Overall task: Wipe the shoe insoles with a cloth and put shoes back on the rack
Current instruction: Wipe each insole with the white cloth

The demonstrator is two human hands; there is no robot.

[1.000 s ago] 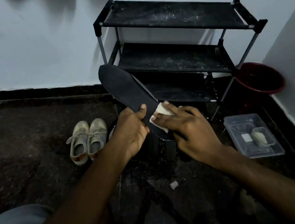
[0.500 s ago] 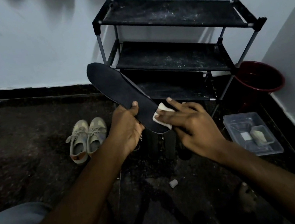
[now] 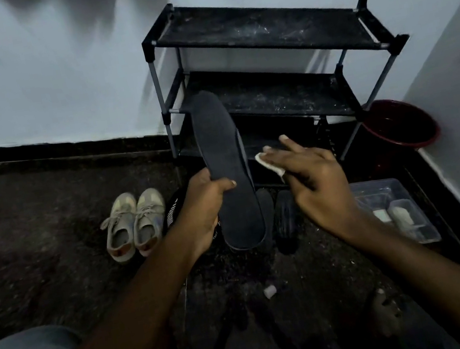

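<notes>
**One insole turned up, cloth off to its side**

My left hand [image 3: 206, 206] grips the flat dark grey foam insole [image 3: 222, 145] round its middle, thumb across the face. That stands it nearly upright in front of the black three-tier metal rack [image 3: 258, 27], where I can check its whole length. My right hand [image 3: 312, 178] is just to its right, fingers nearly straight, with the small white cloth [image 3: 266, 161] tucked under them. The thumb is hidden, so I cannot tell how the cloth is pinned. The dark shoes [image 3: 284, 217] sit on the floor below, by the rack's front edge, not yet shelved. Half a second ago the insole leaned toe-left and the cloth lay on its heel end. Now the insole has swung upright and the cloth has come off it.
</notes>
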